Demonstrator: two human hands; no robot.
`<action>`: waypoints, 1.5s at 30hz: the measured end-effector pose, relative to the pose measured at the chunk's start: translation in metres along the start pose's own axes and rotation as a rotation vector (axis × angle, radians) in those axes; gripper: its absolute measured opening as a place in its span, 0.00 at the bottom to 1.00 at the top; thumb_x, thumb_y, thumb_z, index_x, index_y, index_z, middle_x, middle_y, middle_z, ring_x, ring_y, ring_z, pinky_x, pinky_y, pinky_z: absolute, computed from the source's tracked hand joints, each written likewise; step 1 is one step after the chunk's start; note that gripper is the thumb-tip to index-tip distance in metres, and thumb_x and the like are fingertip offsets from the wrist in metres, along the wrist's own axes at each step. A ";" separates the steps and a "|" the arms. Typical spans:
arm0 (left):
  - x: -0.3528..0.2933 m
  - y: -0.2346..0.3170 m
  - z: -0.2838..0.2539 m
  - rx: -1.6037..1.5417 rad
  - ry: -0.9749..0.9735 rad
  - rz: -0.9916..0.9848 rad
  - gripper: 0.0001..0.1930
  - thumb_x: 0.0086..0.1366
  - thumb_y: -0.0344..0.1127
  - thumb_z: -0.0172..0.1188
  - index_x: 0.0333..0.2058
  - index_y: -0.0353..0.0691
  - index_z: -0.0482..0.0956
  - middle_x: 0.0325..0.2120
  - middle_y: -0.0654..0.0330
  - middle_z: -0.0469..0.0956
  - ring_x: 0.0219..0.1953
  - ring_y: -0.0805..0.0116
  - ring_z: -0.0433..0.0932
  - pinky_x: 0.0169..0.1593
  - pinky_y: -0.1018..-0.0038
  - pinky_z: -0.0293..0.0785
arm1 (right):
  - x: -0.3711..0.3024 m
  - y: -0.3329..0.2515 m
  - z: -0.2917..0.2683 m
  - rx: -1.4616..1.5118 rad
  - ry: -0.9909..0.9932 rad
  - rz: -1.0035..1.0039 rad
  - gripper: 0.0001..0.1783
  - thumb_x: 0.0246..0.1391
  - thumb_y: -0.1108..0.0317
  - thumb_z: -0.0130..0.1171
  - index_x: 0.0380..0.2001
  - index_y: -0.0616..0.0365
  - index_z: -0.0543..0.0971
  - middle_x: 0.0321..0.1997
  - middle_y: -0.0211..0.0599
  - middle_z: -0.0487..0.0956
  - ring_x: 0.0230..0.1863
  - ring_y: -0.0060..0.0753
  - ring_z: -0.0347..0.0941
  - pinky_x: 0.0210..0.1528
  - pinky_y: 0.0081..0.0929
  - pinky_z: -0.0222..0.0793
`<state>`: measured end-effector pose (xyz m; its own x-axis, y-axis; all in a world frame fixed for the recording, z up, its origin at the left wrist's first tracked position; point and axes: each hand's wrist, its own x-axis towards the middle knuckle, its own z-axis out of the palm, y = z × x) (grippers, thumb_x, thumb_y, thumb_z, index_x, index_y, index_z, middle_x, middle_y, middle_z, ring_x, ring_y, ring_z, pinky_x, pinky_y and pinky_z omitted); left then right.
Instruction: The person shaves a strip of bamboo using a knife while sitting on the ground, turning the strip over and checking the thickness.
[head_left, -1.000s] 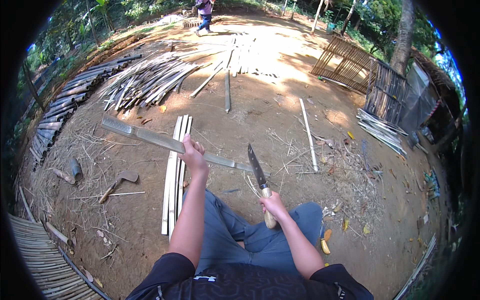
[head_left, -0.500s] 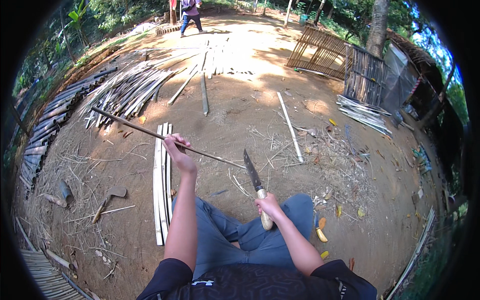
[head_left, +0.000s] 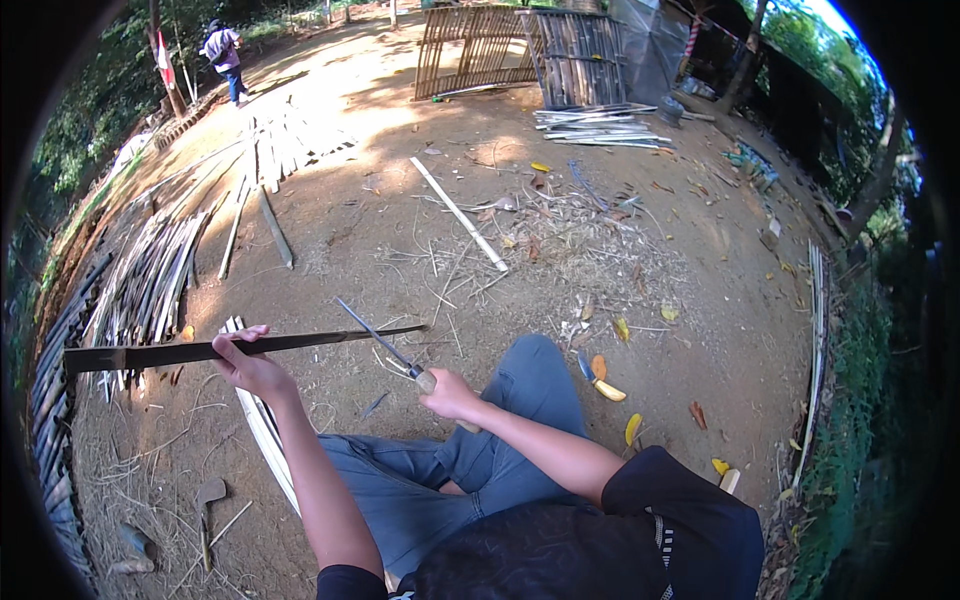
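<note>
Bare brown dirt ground (head_left: 730, 330) out here, with a big pile of split bamboo slats (head_left: 155, 265) over on the left. Hands are apart: left hand (head_left: 252, 368) grips a long, dark brown, flat bamboo strip (head_left: 300, 342) held crosswise, right hand (head_left: 452, 396) is clamped on a dark-bladed, pale-handled knife (head_left: 393, 351). Blade crosses near the strip's right end, can't tell if they're touching. Small yellow-handled knife (head_left: 608, 390) lies on the right.
</note>
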<state>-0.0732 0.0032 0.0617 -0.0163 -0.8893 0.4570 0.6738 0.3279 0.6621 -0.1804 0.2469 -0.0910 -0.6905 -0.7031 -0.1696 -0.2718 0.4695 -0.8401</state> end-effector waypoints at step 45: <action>0.002 -0.006 0.001 0.138 0.277 0.081 0.21 0.70 0.52 0.55 0.37 0.42 0.58 0.19 0.62 0.68 0.17 0.73 0.67 0.20 0.77 0.65 | 0.057 0.024 0.034 -0.008 0.062 0.171 0.10 0.43 0.69 0.60 0.30 0.62 0.78 0.29 0.54 0.81 0.35 0.54 0.80 0.40 0.43 0.73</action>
<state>-0.0777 -0.0003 0.0595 0.2476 -0.9053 0.3451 0.5581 0.4244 0.7130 -0.2037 0.2001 -0.1384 -0.7671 -0.5786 -0.2770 -0.1524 0.5839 -0.7974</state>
